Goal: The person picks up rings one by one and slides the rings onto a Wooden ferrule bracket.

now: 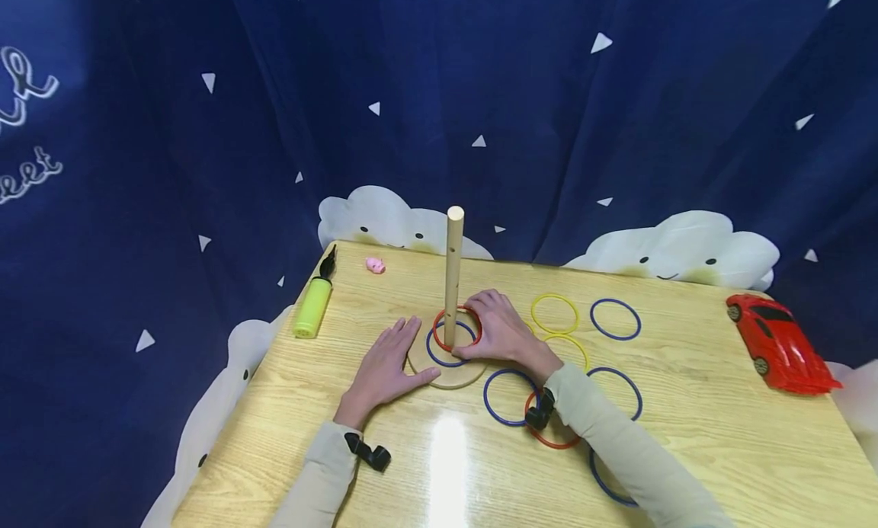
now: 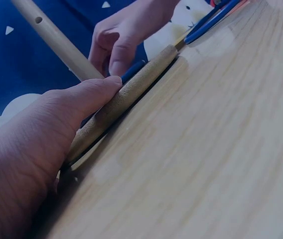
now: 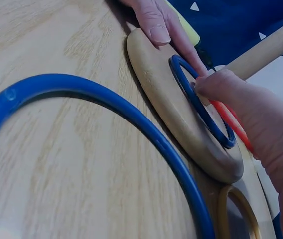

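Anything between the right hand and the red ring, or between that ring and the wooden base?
Nothing visible between hand and ring: the right hand grips the red ring, which circles the post. Between it and the wooden base, a blue ring lies around the post.

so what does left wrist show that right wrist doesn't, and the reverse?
Left wrist only: a hole in the side of the peg.
Right wrist only: part of the green pump, and the red ring by the right hand.
Both: the peg, the base, a blue ring on it, the left hand, the right hand, the table and the curtain.
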Available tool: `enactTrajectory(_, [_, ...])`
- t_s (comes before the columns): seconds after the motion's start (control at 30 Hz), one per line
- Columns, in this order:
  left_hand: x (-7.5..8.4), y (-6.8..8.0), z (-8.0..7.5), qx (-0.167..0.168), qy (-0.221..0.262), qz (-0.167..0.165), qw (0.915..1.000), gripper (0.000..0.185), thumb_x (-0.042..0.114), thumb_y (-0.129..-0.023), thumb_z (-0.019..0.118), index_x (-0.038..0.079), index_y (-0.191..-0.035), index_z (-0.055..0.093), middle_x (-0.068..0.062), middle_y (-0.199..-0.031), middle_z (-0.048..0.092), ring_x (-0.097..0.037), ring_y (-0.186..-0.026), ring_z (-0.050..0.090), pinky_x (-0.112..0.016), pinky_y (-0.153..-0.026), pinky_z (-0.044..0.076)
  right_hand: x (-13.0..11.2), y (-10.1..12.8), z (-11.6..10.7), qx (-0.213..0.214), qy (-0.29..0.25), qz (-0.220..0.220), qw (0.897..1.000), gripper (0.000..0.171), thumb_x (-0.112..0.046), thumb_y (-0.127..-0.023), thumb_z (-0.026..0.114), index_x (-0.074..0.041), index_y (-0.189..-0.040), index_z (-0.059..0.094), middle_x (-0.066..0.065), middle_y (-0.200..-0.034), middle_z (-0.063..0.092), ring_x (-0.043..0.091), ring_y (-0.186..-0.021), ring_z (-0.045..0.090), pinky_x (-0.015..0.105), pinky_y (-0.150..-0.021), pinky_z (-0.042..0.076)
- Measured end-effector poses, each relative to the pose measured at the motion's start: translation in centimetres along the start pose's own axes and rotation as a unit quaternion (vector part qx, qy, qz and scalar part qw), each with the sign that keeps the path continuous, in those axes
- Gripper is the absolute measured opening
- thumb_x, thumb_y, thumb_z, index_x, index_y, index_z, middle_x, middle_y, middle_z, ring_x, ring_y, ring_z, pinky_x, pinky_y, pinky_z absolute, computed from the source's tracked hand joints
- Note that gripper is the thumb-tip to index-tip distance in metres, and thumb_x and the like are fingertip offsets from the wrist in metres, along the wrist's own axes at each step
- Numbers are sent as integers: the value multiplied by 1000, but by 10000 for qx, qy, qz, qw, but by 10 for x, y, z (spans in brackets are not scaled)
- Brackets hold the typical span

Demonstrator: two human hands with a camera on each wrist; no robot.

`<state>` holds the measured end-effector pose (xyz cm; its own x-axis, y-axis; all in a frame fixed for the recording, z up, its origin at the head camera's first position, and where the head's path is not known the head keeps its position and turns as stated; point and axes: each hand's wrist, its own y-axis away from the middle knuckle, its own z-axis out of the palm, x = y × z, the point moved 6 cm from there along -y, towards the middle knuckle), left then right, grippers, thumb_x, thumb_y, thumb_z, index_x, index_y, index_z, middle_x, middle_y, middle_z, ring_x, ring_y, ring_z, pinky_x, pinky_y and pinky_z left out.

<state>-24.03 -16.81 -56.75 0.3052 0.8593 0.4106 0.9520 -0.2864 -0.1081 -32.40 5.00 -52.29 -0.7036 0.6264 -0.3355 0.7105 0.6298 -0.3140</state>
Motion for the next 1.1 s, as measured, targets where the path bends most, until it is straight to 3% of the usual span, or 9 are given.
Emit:
enactTrajectory(0.5, [-1,-1,1,-10,-4,10,10000,110,86,-87,51,19,-169,19,1,-173,22,-20,-161,14,-42,-131,14,6,14,-6,-148,-195,442,9987,100,-72,-72,81,-1,-139,63,12,-139,59,32,-134,46,52,-112,38])
enactTrajectory(0.73, [0,-1,-1,32,69,75,9999,110,84,-87,55,18,-169,21,0,-173,22,-22,-161,16,-44,-131,15,22,32,-27,199,-475,691,9963,97,-61,-73,88,-4,-145,56,15,-144,57,36,-138,45,58,-112,37])
enactTrajectory(1.1, [0,-1,-1,14,24,72,10000,110,85,-88,54,18,-169,20,0,-173,23,-20,-161,16,-41,-131,13,71,68,-72,1000,-555,977,9886,92,-44,-76,90,1,-148,54,22,-148,56,43,-141,46,66,-115,34])
